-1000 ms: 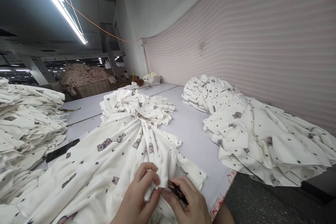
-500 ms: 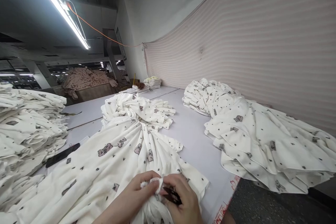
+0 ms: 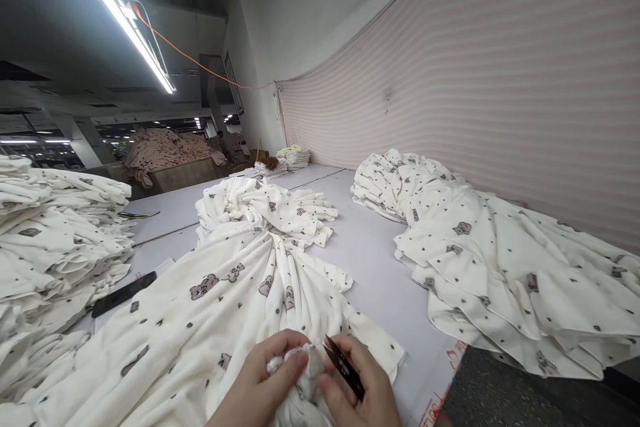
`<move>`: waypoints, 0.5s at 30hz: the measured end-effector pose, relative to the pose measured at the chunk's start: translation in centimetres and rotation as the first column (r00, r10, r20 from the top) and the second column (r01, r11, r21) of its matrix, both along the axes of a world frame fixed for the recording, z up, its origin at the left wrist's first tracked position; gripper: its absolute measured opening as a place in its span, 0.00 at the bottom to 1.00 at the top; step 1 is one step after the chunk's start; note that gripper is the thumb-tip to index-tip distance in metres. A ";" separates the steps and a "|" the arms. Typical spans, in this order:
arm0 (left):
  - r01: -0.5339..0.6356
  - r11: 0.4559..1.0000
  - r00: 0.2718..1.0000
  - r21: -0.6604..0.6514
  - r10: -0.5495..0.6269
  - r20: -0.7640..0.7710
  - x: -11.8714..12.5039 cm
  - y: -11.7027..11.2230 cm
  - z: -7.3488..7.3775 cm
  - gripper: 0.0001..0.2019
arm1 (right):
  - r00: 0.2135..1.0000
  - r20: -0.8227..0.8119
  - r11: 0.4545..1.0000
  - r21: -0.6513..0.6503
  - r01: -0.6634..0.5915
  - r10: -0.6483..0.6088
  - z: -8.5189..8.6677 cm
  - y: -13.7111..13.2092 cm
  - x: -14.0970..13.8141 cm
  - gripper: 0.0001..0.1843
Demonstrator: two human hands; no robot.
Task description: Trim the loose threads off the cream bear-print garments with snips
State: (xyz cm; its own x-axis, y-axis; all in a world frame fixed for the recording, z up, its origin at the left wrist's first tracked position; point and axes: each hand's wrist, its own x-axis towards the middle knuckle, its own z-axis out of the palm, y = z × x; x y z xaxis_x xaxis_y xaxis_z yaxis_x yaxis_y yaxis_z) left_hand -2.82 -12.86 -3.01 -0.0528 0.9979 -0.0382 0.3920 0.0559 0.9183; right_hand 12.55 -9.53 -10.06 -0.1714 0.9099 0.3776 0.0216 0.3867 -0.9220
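Observation:
My left hand (image 3: 280,373) pinches a gathered edge of white printed fabric (image 3: 235,320) at the bottom middle of the view. The cloth carries grey bear prints and small dark dots, and spreads away over the table in folds. My right hand (image 3: 363,380) is closed around small dark thread snips (image 3: 345,368), their pointed blades aimed up and left, beside the bunched edge. Whether the right fingertips also touch the cloth is hard to make out.
A grey-white table (image 3: 370,247) carries a second heap of the same fabric (image 3: 480,253) on the right and a tall pile (image 3: 55,233) on the left. A black phone (image 3: 125,293) lies between. Striped cloth (image 3: 475,80) hangs behind; folded stacks (image 3: 294,157) stand far back.
My right hand has shifted slightly right, away from the left fingers, and the snips' blades now show, pointing up. My left hand keeps its pinch on the fabric.

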 end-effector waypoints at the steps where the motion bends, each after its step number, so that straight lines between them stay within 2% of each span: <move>1: -0.009 1.000 1.000 0.013 0.009 -0.003 0.1 -0.1 0.0 0.14 | 1.000 0.007 1.000 0.020 -0.013 0.012 -0.3 -0.1 0.1 0.13; 4: -0.026 0.999 0.999 0.036 0.027 -0.038 0.3 -0.3 -0.1 0.13 | 1.000 0.030 0.996 0.091 -0.006 0.004 -0.8 -0.2 0.3 0.12; 8: 0.020 0.999 0.998 0.029 -0.018 -0.067 0.2 -0.2 -0.4 0.13 | 1.000 0.023 0.996 0.090 -0.009 0.007 -0.1 -0.1 0.3 0.10; 10: 0.067 0.997 0.996 0.028 -0.066 -0.054 0.1 -0.2 -0.3 0.12 | 1.000 0.008 0.998 0.062 -0.029 0.029 0.2 0.1 0.4 0.10; 12: 0.067 0.997 0.996 0.024 -0.066 -0.052 0.1 -0.1 -0.1 0.11 | 0.998 -0.018 0.999 0.010 -0.053 0.053 0.3 0.2 0.6 0.09; 15: 0.075 0.997 0.993 0.005 -0.074 -0.091 0.5 -0.1 0.4 0.11 | 0.989 -0.067 0.980 -0.138 -0.143 0.135 0.2 0.3 0.7 0.11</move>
State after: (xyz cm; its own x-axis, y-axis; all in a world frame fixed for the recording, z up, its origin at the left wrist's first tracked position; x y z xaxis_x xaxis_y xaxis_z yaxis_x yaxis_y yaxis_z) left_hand -2.32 -12.96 -2.65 0.0187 0.9994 -0.0288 0.4761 0.0164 0.8792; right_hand 13.23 -9.22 -9.90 -0.2820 0.9237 0.2595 -0.0773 0.2477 -0.9658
